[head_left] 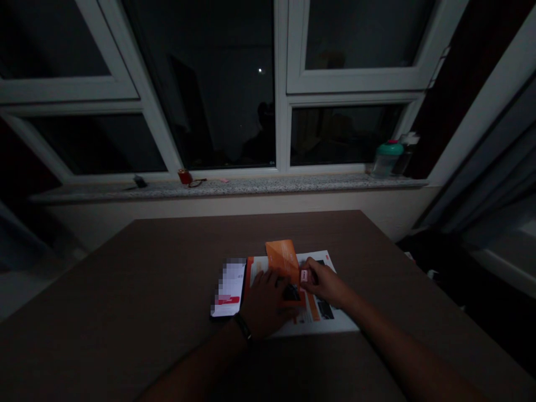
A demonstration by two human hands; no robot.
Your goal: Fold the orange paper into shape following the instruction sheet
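Note:
My left hand (268, 301) lies flat with its fingers stretched over a printed sheet (347, 322) and an orange folded paper (282, 254). It wears a dark wristband (243, 328). My right hand (320, 280) pinches a small pale block (304, 276) with dark print, which looks like an eraser. The block sits at the right edge of the orange paper, over the sheet. Left of my left hand, a phone (228, 287) with a lit screen rests on the table. Dim light hides fine detail of the print.
The brown table (167, 268) reaches toward a stone windowsill (259, 184). On the sill stand a green-lidded bottle (387, 159), a small red jar (185, 176) and a little dark object (139, 181). A grey curtain (486, 145) hangs at the right.

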